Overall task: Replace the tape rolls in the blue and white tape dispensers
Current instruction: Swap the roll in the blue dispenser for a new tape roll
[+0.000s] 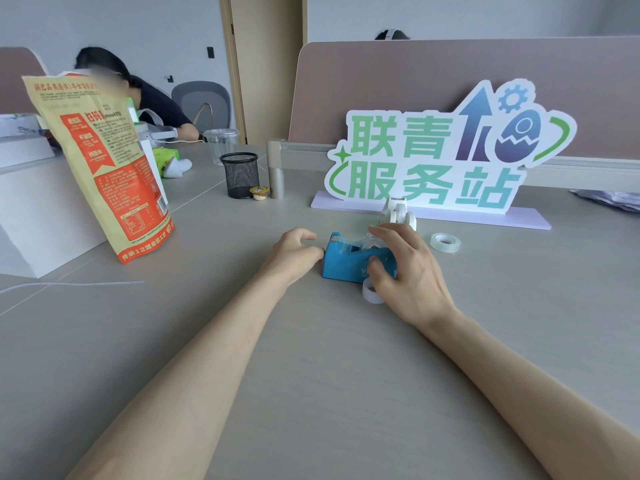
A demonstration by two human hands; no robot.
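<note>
Desk open around blue dispenser.

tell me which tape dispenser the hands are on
The blue tape dispenser, nearest the camera: right hand grips it, left hand at its cutter end. The white dispenser stands untouched behind.

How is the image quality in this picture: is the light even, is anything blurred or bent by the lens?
In the head view, the light is soft and even, with only faint shadows under the hands, left hand and right hand, at the blue tape dispenser; the wide lens bends the table edges and stretches the forearms; the face of the person behind is blurred out; no strong glare shows.
</note>
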